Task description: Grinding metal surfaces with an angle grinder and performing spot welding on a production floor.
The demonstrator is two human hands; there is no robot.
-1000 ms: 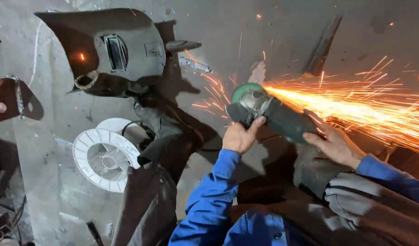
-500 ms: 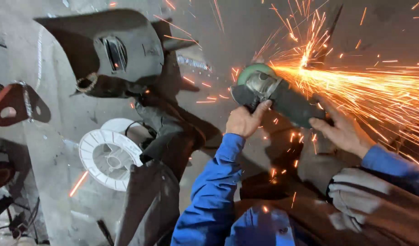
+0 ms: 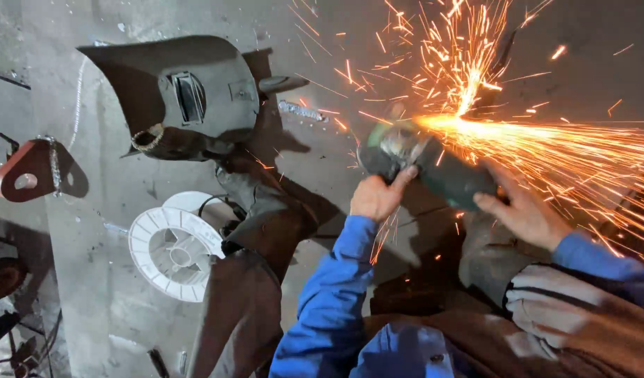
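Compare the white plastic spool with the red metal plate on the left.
The white plastic spool is round, ribbed like a spoked wheel; the red metal plate is flat, roughly triangular, with one hole. The spool looks larger than the plate. A chain lies across the plate; the spool leans against dark scrap metal. Both rest on the grey floor, away from the hands.

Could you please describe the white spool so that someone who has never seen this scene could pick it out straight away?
Start at the dark welding helmet lying on the grey surface at upper left, then look straight below it. There the white spool lies flat, left of the blue-sleeved left hand. It is the only white thing there, a round disc with spokes and a ribbed rim.
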